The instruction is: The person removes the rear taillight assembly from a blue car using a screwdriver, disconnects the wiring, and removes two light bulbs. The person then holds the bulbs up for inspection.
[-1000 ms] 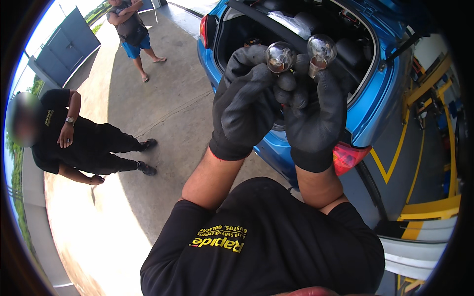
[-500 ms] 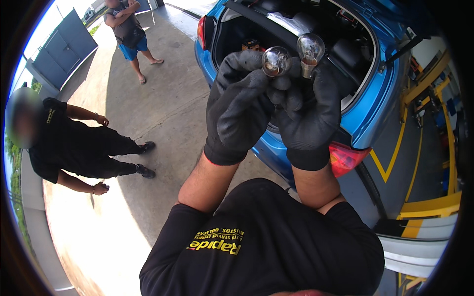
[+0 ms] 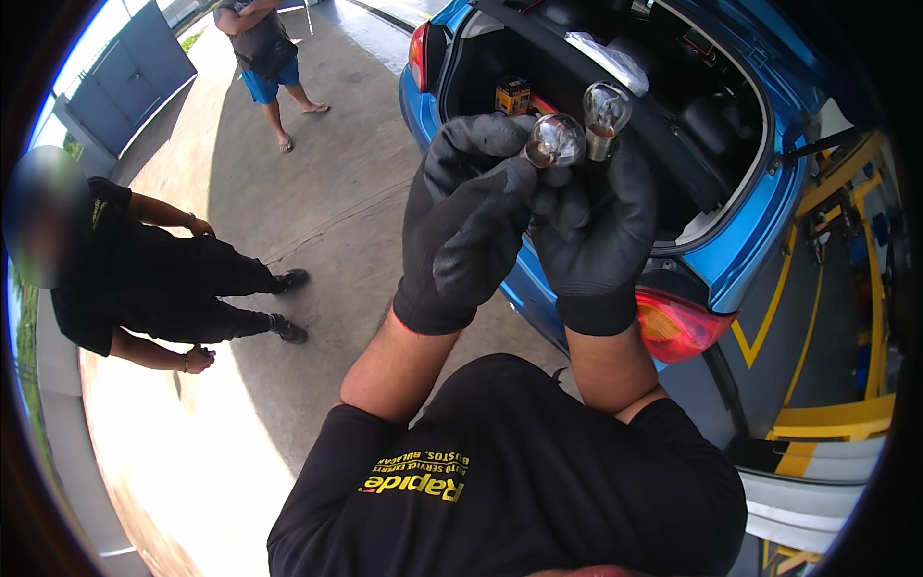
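Observation:
Both my hands wear black work gloves and are raised side by side in front of a blue car's open boot. My left hand (image 3: 471, 207) pinches a clear glass car bulb (image 3: 556, 141) by its base, the round glass tilted to the right. My right hand (image 3: 598, 221) grips a second clear bulb (image 3: 607, 108), which stands upright with its metal base between thumb and fingers. The two bulbs are close together, with a small gap between them. The gloves partly hide the first bulb's base.
Beyond my hands is the blue car (image 3: 760, 260) with its red tail light (image 3: 678, 325); a small orange and black box (image 3: 512, 95) sits in its boot. A person in black (image 3: 154, 260) stands at left, another in blue shorts (image 3: 261, 58) farther back. Yellow equipment (image 3: 836, 413) stands at right.
The bulb in my left hand has turned from facing me to tilting rightward. Both hands have lowered slightly, and the small box in the boot shows more fully.

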